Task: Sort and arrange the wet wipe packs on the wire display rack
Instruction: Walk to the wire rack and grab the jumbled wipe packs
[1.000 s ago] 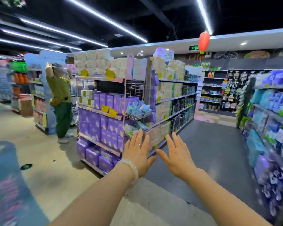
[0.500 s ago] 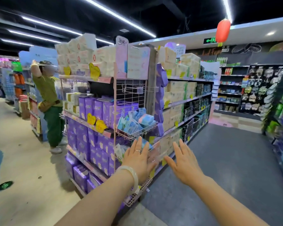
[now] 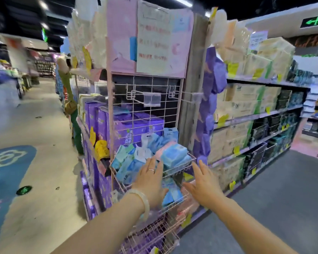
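A pink wire display rack (image 3: 147,110) stands at the end of a shelf unit, right in front of me. Its upper basket (image 3: 180,168) holds a loose jumble of blue, teal and pink wet wipe packs (image 3: 171,153). More blue packs (image 3: 173,195) lie in the basket below. My left hand (image 3: 151,182), with a ring and a pale bangle, is spread flat at the upper basket's front, fingers apart, holding nothing. My right hand (image 3: 203,184) is open just right of the baskets, below the upper rim. The picture is blurred.
Purple boxes (image 3: 99,121) fill the shelves left of the rack and cream tissue packs (image 3: 246,107) fill those on the right. A person in green (image 3: 70,99) stands at the shelves down the left aisle. Two bare hooks (image 3: 151,98) jut from the grid above the baskets.
I have come much closer to the rack. Both open hands have gone from the air in front of it to the baskets.
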`<state>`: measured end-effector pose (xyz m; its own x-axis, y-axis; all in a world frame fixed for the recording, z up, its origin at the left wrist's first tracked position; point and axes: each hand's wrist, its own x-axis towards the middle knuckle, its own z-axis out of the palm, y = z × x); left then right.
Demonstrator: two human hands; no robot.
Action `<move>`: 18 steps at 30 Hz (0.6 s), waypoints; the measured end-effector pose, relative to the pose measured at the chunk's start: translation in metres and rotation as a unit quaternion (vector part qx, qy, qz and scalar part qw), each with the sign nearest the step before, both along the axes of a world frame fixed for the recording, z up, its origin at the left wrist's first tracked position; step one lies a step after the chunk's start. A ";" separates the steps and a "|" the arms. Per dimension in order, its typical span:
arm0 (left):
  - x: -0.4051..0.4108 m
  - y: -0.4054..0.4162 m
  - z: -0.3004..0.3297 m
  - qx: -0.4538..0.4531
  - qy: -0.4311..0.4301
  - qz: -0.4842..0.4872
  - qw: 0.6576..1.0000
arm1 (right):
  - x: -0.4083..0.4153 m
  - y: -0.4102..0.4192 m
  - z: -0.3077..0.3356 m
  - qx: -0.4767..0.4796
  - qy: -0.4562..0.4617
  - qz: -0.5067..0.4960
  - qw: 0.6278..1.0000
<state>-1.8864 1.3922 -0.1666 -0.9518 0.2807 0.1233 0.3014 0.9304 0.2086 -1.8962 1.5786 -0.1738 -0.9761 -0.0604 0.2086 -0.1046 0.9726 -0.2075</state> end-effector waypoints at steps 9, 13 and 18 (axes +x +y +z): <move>-0.169 0.049 -0.002 -0.028 0.010 0.041 0.999 | -0.177 0.036 -0.007 -0.200 -0.026 0.063 0.977; -0.198 0.064 -0.003 -0.040 -0.051 0.083 0.994 | -0.226 0.047 0.008 -0.249 -0.076 0.084 0.962; -0.211 0.062 0.009 0.162 -0.074 0.137 0.974 | -0.264 0.042 0.010 -0.380 -0.110 0.174 0.902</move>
<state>-2.0971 1.4546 -0.1574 -0.9997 -0.0182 0.0185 -0.0057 0.8496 0.5273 -2.1602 1.6203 -0.1638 -0.9482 -0.2925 0.1236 -0.2519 0.4559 -0.8536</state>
